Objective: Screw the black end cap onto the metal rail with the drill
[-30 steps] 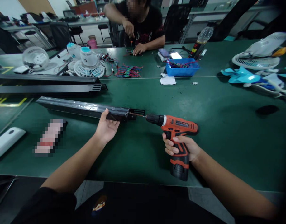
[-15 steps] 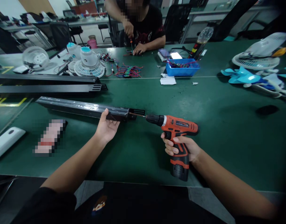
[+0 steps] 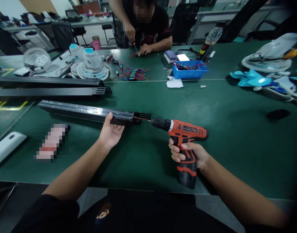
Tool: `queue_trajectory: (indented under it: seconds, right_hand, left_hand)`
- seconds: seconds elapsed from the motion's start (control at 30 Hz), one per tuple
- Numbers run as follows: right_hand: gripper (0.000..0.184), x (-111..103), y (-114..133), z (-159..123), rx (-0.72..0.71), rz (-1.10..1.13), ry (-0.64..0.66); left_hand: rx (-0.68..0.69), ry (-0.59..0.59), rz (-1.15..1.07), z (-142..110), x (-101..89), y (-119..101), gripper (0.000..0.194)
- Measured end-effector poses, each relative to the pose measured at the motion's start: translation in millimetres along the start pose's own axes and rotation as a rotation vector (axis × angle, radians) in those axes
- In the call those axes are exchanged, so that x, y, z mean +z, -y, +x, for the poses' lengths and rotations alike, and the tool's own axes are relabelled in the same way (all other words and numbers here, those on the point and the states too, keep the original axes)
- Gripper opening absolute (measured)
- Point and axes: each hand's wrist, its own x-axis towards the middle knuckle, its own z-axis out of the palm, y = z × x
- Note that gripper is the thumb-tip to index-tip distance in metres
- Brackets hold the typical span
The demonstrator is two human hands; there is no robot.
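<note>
My left hand [image 3: 112, 133] grips a long black metal bar [image 3: 90, 112] near its right end, the thumb on top and the fingers beneath. Clear film or tape seems to cover the bar's shiny upper face. My right hand [image 3: 187, 152] is wrapped around the handle of an orange and black cordless drill [image 3: 187, 129], index finger at the trigger. The drill points left, and its thin bit [image 3: 145, 119] reaches to the bar's slotted right end. Whether the tip sits inside the end cannot be made out.
Two more long black bars [image 3: 49, 92] lie behind at left. A phone [image 3: 52, 142] and a white casing [image 3: 9, 147] are at near left. White fans [image 3: 92, 66], wire bundles [image 3: 134, 73] and a blue bin [image 3: 189, 73] stand farther back. Across the table, a person [image 3: 148, 29] holds a screwdriver.
The drill has shifted very slightly to the right, and the bar stays in place. Across the table, the person's screwdriver hand has moved a little lower and left.
</note>
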Motion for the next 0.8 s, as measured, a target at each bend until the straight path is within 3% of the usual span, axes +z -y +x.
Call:
queue_trajectory:
  seconds: [0.8]
  right_hand:
    - [0.031, 1.3, 0.2, 0.7, -0.013, -0.012, -0.049]
  left_hand:
    - [-0.027, 0.019, 0.002, 2.0, -2.3, -1.1, 0.048]
